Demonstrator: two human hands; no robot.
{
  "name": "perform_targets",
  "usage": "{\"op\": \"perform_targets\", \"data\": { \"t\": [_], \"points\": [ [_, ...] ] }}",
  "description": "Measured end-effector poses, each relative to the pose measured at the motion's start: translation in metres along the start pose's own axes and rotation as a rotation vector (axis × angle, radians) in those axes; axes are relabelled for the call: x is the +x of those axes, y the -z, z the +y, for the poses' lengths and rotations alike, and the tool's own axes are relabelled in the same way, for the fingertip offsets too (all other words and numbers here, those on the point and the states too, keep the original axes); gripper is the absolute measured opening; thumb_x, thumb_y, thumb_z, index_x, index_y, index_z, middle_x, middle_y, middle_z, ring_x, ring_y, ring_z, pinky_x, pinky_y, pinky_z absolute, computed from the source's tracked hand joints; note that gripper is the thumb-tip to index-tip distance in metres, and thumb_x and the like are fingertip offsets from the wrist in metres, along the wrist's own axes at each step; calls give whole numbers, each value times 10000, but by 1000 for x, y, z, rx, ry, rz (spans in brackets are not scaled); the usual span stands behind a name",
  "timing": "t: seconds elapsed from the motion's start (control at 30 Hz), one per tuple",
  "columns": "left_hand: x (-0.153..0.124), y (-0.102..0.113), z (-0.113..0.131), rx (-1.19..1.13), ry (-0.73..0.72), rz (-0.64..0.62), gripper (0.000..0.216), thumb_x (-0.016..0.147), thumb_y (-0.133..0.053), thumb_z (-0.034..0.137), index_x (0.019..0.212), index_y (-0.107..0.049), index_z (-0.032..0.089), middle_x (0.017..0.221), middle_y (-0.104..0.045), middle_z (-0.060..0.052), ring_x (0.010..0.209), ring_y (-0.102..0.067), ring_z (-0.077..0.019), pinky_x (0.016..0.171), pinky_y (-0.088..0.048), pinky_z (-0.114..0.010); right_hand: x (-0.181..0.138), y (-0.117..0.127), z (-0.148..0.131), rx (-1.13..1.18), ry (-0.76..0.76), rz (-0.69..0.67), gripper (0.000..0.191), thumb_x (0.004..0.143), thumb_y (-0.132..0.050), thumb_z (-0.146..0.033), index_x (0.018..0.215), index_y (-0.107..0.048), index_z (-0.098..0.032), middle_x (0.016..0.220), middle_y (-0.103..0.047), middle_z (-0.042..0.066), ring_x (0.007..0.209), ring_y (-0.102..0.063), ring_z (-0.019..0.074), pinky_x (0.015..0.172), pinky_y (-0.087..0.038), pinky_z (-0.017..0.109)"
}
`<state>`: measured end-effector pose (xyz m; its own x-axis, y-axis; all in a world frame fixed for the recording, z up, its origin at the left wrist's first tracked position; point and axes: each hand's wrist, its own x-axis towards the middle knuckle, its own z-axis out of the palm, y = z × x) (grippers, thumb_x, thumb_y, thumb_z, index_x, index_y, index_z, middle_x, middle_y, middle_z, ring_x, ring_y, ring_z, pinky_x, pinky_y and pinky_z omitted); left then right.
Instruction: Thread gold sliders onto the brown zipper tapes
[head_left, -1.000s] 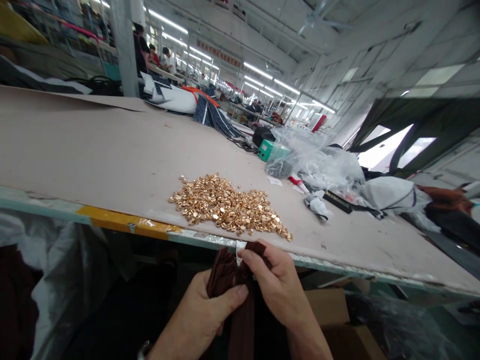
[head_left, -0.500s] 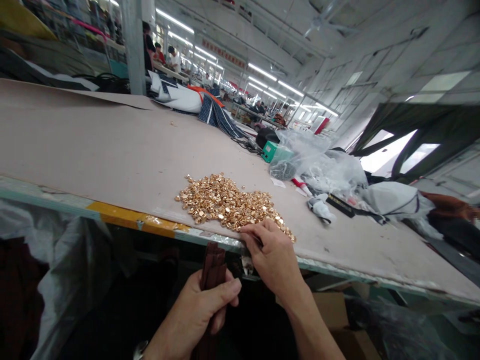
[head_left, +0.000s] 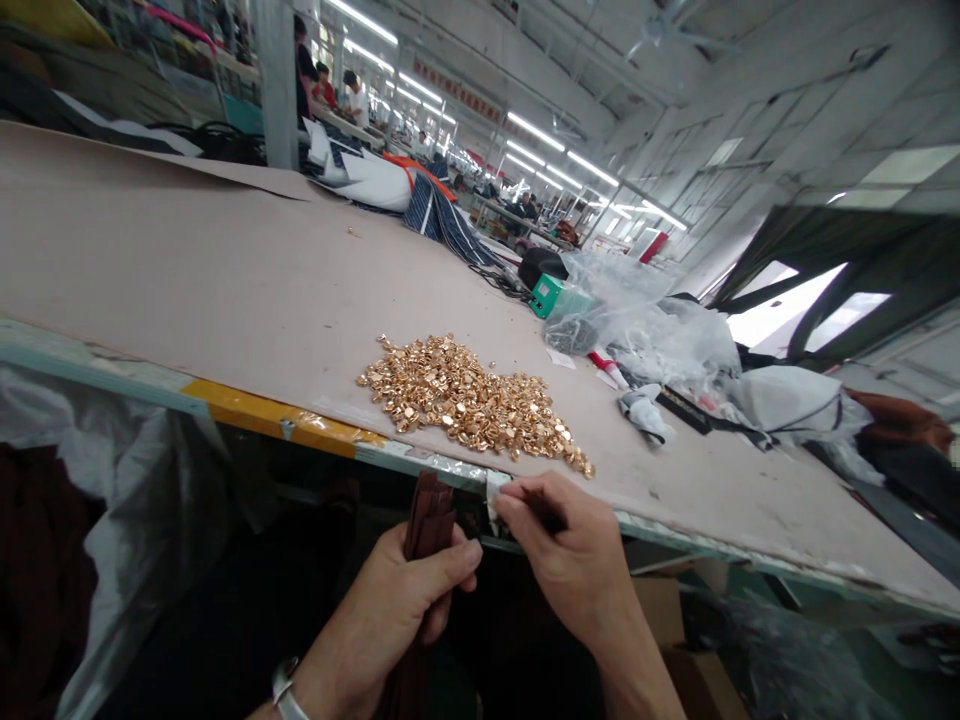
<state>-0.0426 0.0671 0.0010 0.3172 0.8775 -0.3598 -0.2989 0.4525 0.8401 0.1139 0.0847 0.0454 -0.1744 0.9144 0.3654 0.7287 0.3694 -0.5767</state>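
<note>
Characters on far banner (head_left: 457, 91) — too small to read.

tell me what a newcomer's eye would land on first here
Likely the heap of small gold-coloured pieces, glinting near the front edge of the table. Just in front of that edge, the left grip holds folded dark brown fabric. Farther back to the right, a green box sits beside crumpled clear plastic.

Beige-topped table (head_left: 225, 270) with a heap of gold-coloured pieces (head_left: 457, 395) near its six-o'clock edge.
From the heap: striped fabric (head_left: 429, 213) at twelve o'clock, a green box (head_left: 546, 296) at one, clear plastic (head_left: 667, 330) at two, a grey-and-white cloth (head_left: 642, 410) at three.
</note>
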Motion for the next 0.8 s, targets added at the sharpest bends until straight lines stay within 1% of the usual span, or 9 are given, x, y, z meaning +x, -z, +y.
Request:
{"op": "perform_targets", "data": {
  "t": [0.13,0.23,0.33,0.43,0.5,0.57,0.67,0.73,0.8],
  "points": [
    [-2,0,0,27,-17,-13,264,778,-620,393,663,-539,169,434,-382,87,398,-291,-60,405,-196,-202,-25,0,-1,22,-1,-15,88,856,-619,-238,803,-662,-183,707,-624,-7,603,-558,107,566,-412,209],
    [-2,0,-1,50,-26,-16,269,779,-615,394,658,-543,165,438,-378,86,406,-294,-60,408,-196,-203,-32,-6,-1,24,-4,7,88,862,-612,-231,823,-671,-179,733,-630,2,636,-581,111,591,-426,211],
    [-2,-1,-2,50,-17,-11,275,769,-624,393,640,-535,166,435,-362,91,399,-278,-56,406,-190,-203,-31,-10,-2,87,-77,32,119,857,-615,-256,786,-667,-177,724,-631,4,649,-583,121,611,-438,221],
    [-2,-3,-2,39,-19,0,249,755,-638,380,662,-540,170,442,-390,86,400,-294,-60,406,-204,-201,-25,-16,-3,219,-237,61,157,835,-634,-295,731,-641,-178,668,-614,-13,622,-553,125,593,-437,227],
    [-3,-3,-2,35,-25,-29,230,749,-641,375,682,-550,174,428,-409,80,397,-320,-67,409,-222,-201,-21,-20,-2,317,-321,84,168,825,-638,-308,718,-631,-179,643,-598,-24,614,-535,123,586,-435,225],
    [-3,-3,-4,26,-17,-92,227,726,-656,371,670,-559,173,416,-428,72,378,-335,-66,405,-233,-202,-19,-23,-1,381,-357,125,139,813,-649,-304,746,-641,-182,658,-603,-28,625,-536,121,601,-440,223],
    [-3,-4,-8,-23,7,-142,220,663,-694,342,640,-557,171,464,-498,49,346,-341,-51,379,-231,-199,-21,-23,-2,437,-334,174,101,804,-650,-289,816,-666,-190,684,-623,-27,632,-541,118,616,-444,222],
    [-2,-5,-12,-36,11,-138,202,640,-699,315,636,-558,171,462,-485,55,337,-332,-48,363,-230,-195,-26,-20,-6,497,-322,116,104,774,-673,-280,820,-683,-187,668,-620,-28,596,-519,109,574,-428,212],
    [-1,-6,-16,-2,10,-148,169,623,-697,274,622,-566,166,410,-405,82,338,-309,-47,359,-228,-188,-32,-16,-12,540,-351,19,102,704,-725,-243,772,-693,-174,646,-601,-32,571,-491,99,540,-402,202]
  ]
}}
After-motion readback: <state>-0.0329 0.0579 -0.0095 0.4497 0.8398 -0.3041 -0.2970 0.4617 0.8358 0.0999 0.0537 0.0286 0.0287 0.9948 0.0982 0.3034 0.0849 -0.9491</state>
